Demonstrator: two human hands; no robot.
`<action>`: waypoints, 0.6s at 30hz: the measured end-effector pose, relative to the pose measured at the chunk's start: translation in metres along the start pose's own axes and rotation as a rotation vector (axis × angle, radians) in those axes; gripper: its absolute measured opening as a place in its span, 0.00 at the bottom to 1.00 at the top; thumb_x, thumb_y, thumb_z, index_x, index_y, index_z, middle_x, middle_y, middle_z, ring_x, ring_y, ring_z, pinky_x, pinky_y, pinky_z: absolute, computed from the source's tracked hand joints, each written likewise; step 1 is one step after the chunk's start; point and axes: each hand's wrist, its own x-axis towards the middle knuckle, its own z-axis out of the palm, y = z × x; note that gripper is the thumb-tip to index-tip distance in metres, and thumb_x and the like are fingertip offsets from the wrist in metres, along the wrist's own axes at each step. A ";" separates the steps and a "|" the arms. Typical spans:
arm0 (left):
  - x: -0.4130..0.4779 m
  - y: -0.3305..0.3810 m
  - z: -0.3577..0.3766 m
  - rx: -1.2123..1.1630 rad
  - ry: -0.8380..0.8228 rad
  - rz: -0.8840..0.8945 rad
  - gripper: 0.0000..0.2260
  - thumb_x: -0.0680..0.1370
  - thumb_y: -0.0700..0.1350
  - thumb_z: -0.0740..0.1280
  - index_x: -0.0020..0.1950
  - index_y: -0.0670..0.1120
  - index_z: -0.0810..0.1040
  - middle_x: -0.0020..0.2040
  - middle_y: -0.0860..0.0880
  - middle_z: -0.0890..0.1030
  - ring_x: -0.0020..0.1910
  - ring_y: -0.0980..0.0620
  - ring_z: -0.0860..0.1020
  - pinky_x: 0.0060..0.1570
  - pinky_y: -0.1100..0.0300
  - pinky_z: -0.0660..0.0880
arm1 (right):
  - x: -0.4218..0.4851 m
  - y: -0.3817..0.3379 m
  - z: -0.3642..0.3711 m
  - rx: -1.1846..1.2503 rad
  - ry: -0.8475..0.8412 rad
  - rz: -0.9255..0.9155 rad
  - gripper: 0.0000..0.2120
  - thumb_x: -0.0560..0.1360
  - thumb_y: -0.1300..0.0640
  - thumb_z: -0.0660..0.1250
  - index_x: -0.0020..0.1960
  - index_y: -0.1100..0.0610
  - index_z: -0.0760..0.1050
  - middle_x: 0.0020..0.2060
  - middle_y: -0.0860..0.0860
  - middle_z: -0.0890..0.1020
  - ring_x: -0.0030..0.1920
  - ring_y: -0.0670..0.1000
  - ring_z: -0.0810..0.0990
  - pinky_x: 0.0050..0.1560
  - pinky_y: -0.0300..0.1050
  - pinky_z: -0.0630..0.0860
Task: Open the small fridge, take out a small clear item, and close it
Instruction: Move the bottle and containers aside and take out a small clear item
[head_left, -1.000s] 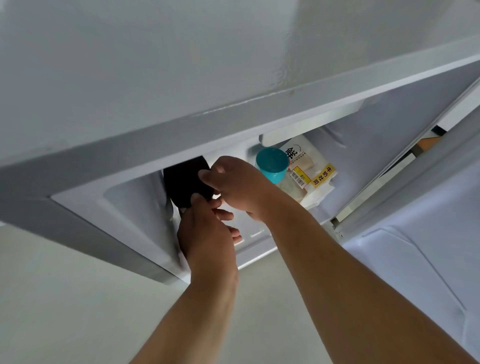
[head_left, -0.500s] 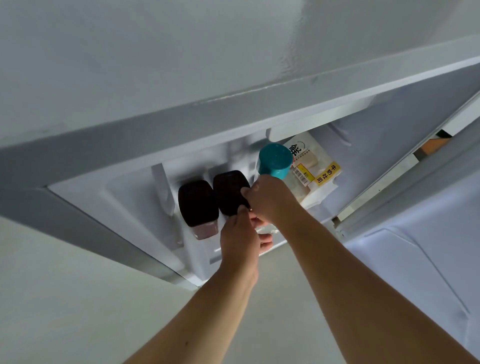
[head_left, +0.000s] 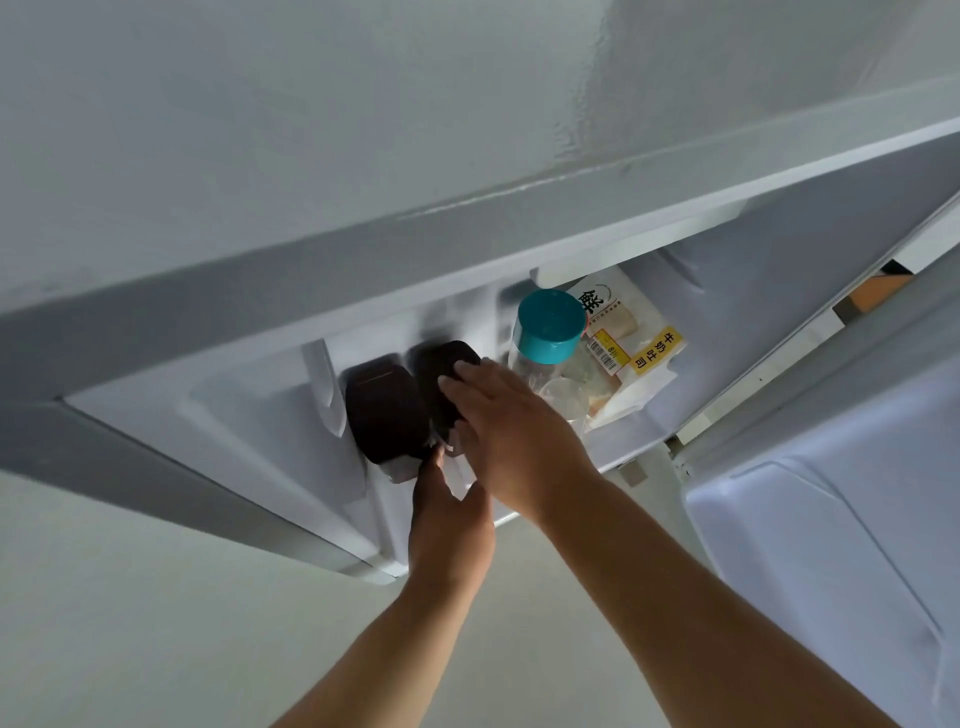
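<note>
Open white small fridge (head_left: 779, 322): right hand (head_left: 511, 431), fingers spread flat, covers the right dark-lidded clear jar (head_left: 441, 374); left hand (head_left: 449, 525) at 6 o'clock below, grip hidden, cannot tell. Teal-capped clear bottle (head_left: 548, 338) at 2 o'clock.

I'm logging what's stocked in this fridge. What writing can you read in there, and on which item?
"鲜": large black character on the white bread bag.
"牛奶吐司": yellow label on that bag.
Barcode sticker: digits too small to read.
Teal-capped bottle and both dark-lidded containers: no text visible.
</note>
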 end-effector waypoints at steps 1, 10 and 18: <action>-0.001 -0.001 0.001 0.016 -0.017 0.034 0.33 0.78 0.51 0.71 0.80 0.61 0.62 0.74 0.55 0.75 0.69 0.49 0.78 0.67 0.43 0.76 | -0.001 0.001 0.005 -0.015 -0.036 -0.036 0.24 0.84 0.59 0.64 0.80 0.59 0.67 0.79 0.60 0.68 0.80 0.62 0.62 0.81 0.54 0.56; 0.019 -0.003 0.008 -0.024 -0.077 0.162 0.41 0.73 0.47 0.76 0.82 0.54 0.61 0.74 0.54 0.75 0.68 0.61 0.76 0.58 0.69 0.73 | -0.004 0.009 0.018 -0.142 -0.060 -0.040 0.30 0.84 0.59 0.60 0.84 0.58 0.57 0.83 0.58 0.58 0.84 0.59 0.52 0.82 0.55 0.52; 0.022 0.008 0.016 -0.077 -0.157 0.164 0.38 0.77 0.38 0.75 0.81 0.57 0.62 0.66 0.63 0.76 0.54 0.78 0.74 0.47 0.78 0.71 | -0.007 0.022 0.010 -0.147 -0.039 0.024 0.31 0.82 0.60 0.61 0.84 0.57 0.57 0.83 0.59 0.59 0.83 0.60 0.54 0.82 0.55 0.53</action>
